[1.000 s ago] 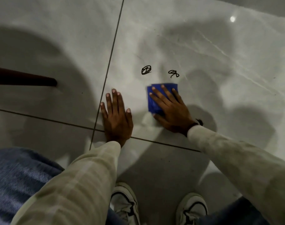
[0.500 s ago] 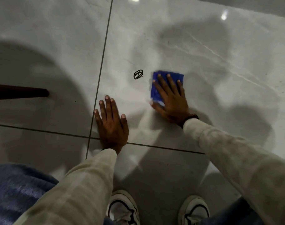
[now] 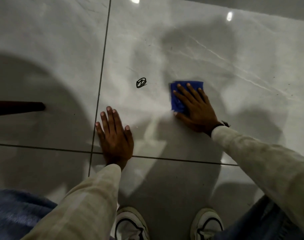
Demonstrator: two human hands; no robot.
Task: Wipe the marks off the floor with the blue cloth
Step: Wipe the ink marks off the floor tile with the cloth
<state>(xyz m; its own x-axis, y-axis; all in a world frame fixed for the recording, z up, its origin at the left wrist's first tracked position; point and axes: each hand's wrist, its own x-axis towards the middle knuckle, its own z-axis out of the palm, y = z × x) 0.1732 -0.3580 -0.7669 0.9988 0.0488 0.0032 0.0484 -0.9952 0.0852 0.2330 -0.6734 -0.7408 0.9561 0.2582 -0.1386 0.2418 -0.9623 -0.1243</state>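
A folded blue cloth (image 3: 178,99) lies flat on the glossy grey floor tile (image 3: 182,49). My right hand (image 3: 196,108) presses down on the cloth with fingers spread. A round black scribble mark (image 3: 141,82) shows on the tile to the left of the cloth, clear of it. The spot under the cloth is hidden. My left hand (image 3: 115,134) rests flat on the floor nearer to me, fingers together, holding nothing, close to a tile joint.
A dark wooden furniture leg (image 3: 18,107) reaches in from the left edge, above the floor. Grout lines (image 3: 102,66) cross near my left hand. My two white shoes (image 3: 130,224) and blue-jeaned knees sit at the bottom. Light glare spots mark the far tile.
My right hand slid the cloth away from me and to the right, over the right-hand scribble, which no longer shows. The left hand stayed planted. The view shifted slightly.
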